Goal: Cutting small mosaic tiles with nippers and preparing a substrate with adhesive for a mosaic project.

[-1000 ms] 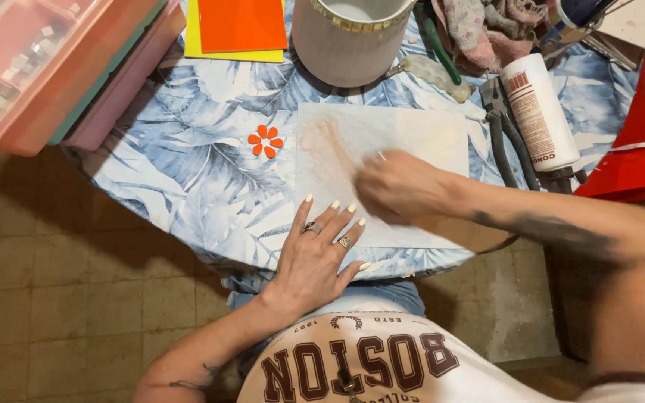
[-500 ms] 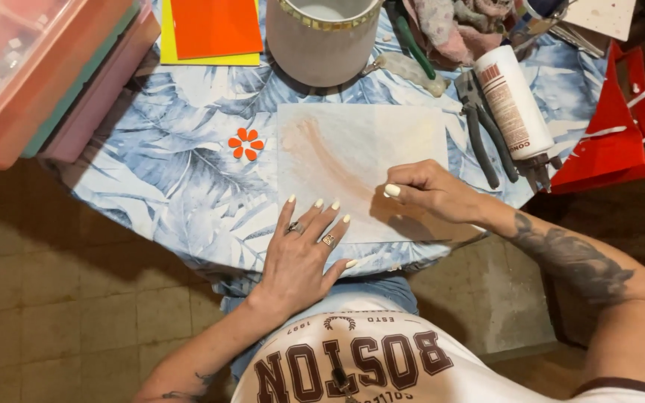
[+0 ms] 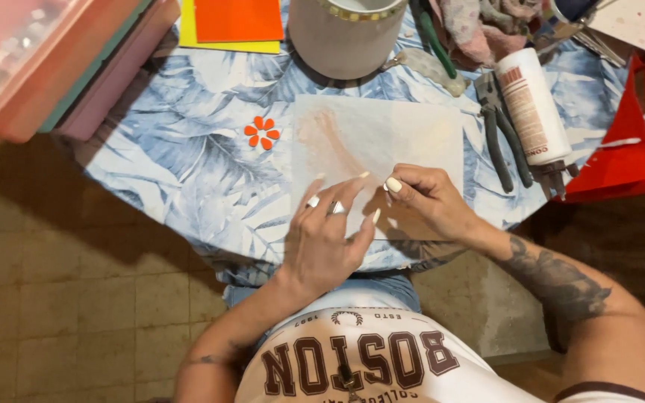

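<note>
From the head camera, my left hand (image 3: 328,237) lay flat, fingers spread, pinning the pale sheet (image 3: 382,145) on the leaf-print tablecloth (image 3: 188,157). My right hand (image 3: 425,200) was pinched narrow at the sheet's near edge; whether it gripped anything, I couldn't tell. I judged I was marking it; the next stroke needed steady pressure.

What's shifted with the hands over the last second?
The right hand pulled back from the sheet's middle to its near edge, fingers pinched together, beside the left hand. Whether it holds anything I cannot tell. The left hand stayed flat on the pale sheet. The orange flower, pot, pliers and glue bottle kept their places on the table.
</note>
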